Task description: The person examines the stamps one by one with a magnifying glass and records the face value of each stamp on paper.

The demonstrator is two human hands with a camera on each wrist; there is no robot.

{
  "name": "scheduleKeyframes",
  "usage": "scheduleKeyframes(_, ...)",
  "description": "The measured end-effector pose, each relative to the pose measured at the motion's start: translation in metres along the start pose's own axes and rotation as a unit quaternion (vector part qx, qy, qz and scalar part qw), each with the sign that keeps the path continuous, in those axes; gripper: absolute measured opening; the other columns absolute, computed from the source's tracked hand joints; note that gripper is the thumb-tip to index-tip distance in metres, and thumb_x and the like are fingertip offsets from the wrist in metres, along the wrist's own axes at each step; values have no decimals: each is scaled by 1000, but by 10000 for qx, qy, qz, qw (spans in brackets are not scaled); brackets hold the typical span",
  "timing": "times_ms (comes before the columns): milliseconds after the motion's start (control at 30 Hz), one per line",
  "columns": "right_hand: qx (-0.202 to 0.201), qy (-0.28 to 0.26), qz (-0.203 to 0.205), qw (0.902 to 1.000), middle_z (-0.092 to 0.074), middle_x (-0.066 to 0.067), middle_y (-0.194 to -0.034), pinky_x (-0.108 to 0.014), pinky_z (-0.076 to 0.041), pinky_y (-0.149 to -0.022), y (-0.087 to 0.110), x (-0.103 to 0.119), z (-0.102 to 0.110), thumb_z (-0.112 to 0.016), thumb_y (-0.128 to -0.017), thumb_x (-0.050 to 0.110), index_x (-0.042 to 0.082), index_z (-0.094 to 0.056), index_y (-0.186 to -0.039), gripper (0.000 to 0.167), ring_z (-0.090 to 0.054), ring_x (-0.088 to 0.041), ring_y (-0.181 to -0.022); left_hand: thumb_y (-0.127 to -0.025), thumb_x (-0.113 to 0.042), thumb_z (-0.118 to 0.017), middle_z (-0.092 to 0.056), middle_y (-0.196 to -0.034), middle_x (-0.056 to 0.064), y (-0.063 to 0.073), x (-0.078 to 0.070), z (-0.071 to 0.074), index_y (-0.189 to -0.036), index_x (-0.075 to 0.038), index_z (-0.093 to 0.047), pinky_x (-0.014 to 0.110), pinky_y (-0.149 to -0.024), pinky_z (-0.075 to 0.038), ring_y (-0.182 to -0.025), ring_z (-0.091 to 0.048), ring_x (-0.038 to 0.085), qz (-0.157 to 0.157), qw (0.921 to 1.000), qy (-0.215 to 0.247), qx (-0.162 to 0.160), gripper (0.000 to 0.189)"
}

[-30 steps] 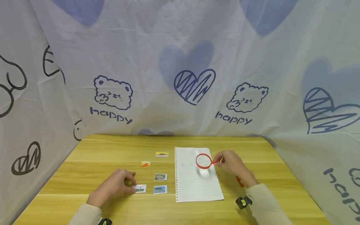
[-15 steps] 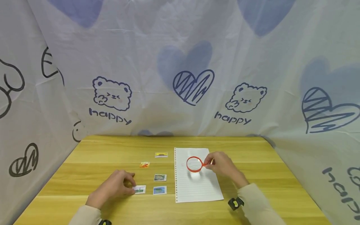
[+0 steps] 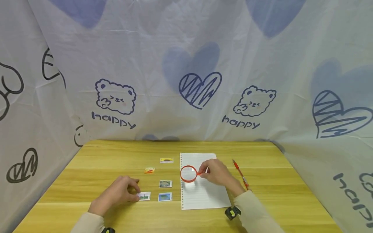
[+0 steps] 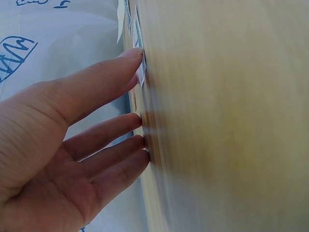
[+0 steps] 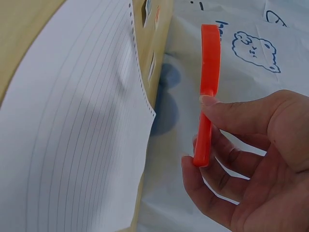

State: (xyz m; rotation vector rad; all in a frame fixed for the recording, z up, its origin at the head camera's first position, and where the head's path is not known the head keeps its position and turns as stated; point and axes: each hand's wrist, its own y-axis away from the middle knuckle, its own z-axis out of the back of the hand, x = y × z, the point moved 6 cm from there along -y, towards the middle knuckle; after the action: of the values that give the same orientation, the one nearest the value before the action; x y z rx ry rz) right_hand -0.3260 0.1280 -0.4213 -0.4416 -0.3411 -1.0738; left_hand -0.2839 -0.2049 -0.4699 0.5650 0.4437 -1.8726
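Note:
My right hand pinches the handle of a red-rimmed magnifying glass, whose lens hovers over the left edge of a lined sheet of paper. In the right wrist view the red handle runs between thumb and fingers, with the rim seen edge-on. My left hand rests on the table, its thumb on the left edge of a stamp with a green picture. From the left wrist, the hand's other fingertips are seen touching the wood, fairly straight.
Beside that stamp lies a blue one, with a dark green one above it. Farther back are an orange stamp and a yellow one. A red pen lies right of the paper. A printed cloth hangs behind the table.
My right hand has carried the magnifying glass leftward across the paper to its punched left edge, uncovering the red pen. The left hand and the stamps have stayed in place.

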Motion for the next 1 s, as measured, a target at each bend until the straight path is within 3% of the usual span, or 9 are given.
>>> scheduleKeyframes(767,339,-84,632,9974,-73,5,-79,-22,-42,-60,-12,45,-43,-83,-85,8,15,-76,-82,10,-52,-2,-65,-74,-16,-92,-69,-132,24,-1,1,-1,-82,-22,-78,62,-106,-48,-126,-61,50,106,9999,39,109,17)
scheduleKeyframes(1000,468,-153,618,9969,-74,4,-81,-20,-42,-60,-16,57,-54,-83,-86,10,14,-77,-84,7,-52,-1,-66,-74,-16,-92,-69,-132,24,-2,2,-1,-82,-22,-78,63,-108,-47,-127,-60,50,141,9998,0,111,17)
